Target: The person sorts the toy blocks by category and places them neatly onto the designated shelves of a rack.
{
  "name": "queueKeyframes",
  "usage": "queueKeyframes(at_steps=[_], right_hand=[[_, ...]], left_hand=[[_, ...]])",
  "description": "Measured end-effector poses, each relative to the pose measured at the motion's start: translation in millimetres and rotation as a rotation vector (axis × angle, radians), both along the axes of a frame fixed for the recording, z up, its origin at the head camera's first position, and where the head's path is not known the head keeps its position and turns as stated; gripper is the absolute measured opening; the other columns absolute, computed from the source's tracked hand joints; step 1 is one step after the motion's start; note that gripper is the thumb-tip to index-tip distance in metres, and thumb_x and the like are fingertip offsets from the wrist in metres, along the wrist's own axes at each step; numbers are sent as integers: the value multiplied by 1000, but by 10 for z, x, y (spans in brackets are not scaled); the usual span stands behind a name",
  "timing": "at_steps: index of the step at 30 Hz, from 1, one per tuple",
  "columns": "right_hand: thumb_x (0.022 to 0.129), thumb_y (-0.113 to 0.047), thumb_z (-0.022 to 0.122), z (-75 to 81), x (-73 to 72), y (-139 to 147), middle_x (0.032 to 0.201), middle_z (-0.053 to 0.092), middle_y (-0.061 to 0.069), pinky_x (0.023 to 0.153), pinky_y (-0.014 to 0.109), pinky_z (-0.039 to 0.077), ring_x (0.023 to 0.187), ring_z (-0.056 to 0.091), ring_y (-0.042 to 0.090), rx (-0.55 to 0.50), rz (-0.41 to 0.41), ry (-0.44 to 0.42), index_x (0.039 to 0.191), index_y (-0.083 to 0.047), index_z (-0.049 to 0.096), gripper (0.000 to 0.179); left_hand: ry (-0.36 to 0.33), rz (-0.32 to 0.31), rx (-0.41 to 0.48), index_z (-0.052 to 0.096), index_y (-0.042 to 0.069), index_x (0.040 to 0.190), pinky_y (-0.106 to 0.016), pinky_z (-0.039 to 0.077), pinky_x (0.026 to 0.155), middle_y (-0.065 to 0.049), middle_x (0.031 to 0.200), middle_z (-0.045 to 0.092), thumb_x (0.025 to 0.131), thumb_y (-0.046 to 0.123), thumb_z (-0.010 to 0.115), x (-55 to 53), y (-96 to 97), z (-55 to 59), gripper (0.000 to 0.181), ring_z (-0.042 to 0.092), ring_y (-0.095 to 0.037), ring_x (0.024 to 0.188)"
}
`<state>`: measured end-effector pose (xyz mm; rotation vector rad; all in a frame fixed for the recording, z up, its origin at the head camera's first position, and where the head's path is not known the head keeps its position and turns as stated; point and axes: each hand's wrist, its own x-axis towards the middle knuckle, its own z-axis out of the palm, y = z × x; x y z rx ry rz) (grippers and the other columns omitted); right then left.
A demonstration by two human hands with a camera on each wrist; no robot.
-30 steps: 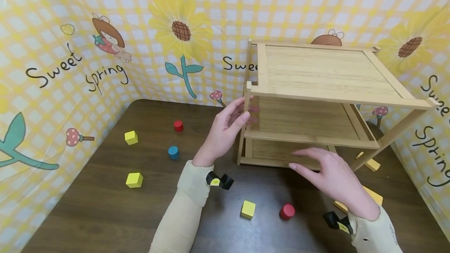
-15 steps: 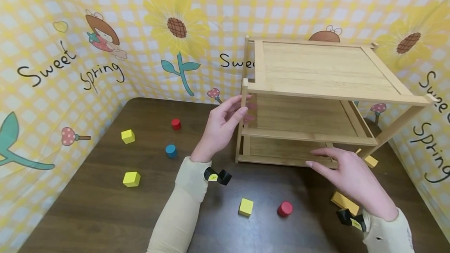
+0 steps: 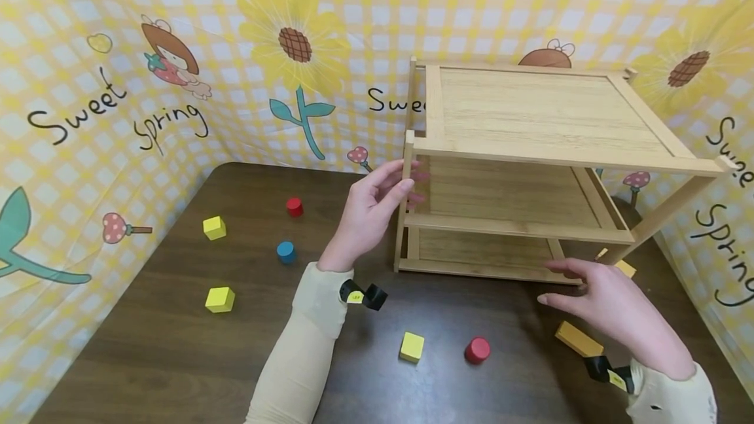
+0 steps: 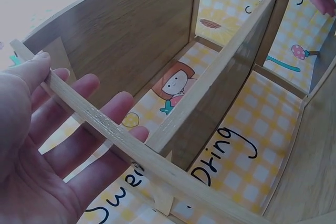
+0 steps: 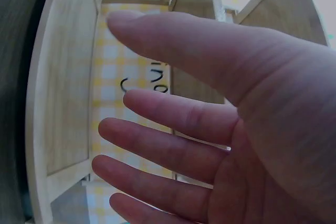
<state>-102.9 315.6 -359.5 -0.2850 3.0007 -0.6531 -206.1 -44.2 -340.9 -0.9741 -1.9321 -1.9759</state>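
Note:
A three-tier wooden shelf rack (image 3: 554, 113) stands upright on the dark table. My left hand (image 3: 365, 214) holds its front left post (image 3: 408, 156); in the left wrist view the thumb lies on one side of the post (image 4: 97, 116) and the spread fingers pass behind it. By the front right corner of the bottom tier (image 3: 483, 250), my right hand (image 3: 609, 300) hovers with extended fingers and nothing in it. The right wrist view shows this palm (image 5: 262, 145) with thumb and fingers apart, the rack behind them.
Yellow cubes (image 3: 220, 300) (image 3: 215, 228) (image 3: 412, 347), red cylinders (image 3: 294, 207) (image 3: 478, 350) and a blue cylinder (image 3: 286, 252) lie on the table. A long orange-yellow block (image 3: 579, 339) is below my right hand. Another block (image 3: 625, 269) sits right of the rack. Checked cloth (image 3: 353, 25) hangs behind.
My right hand has moved rightward along the rack's front, from before the bottom tier to its right corner. The left hand keeps its place on the post. The camera view has shifted slightly.

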Motion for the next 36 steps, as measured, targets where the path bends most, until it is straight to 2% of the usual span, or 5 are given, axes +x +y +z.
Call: queueKeyframes(at_steps=[14,19,25,30,36], right_hand=[[73,-46,90,-195,20,263,120,67,27,80,64,50,108,62,51,77,-4,-84,132,-1,64,79],[70,-45,91,-264,51,330,120,68,26,76,61,52,103,65,46,73,-16,-122,131,-2,64,79],[66,-39,94,-345,93,381,102,72,12,78,53,53,94,68,33,67,-22,-142,123,-1,67,74],[64,-35,95,-400,110,397,87,64,-2,68,40,49,78,60,17,78,-24,-164,110,-5,70,60],[64,-30,95,-458,114,418,80,60,-2,64,37,47,71,55,14,61,-41,-212,98,-9,67,49]], left_hand=[[-20,-16,10,60,-3,136,-63,55,80,-12,122,71,106,8,57,-6,-2,-11,32,74,-27,92],[-29,-14,9,60,-2,136,-60,56,80,-12,123,71,106,8,57,-11,-5,-10,33,74,-28,93],[-39,-23,5,60,-1,136,-52,58,82,-11,122,71,106,9,57,-10,-10,-2,32,74,-28,93],[-49,-26,4,61,0,137,-44,60,81,-11,122,71,106,9,57,-8,-17,4,32,74,-29,92],[-62,-14,-9,62,-3,132,-41,59,81,-18,120,70,105,8,58,-5,-28,13,30,73,-31,92]])
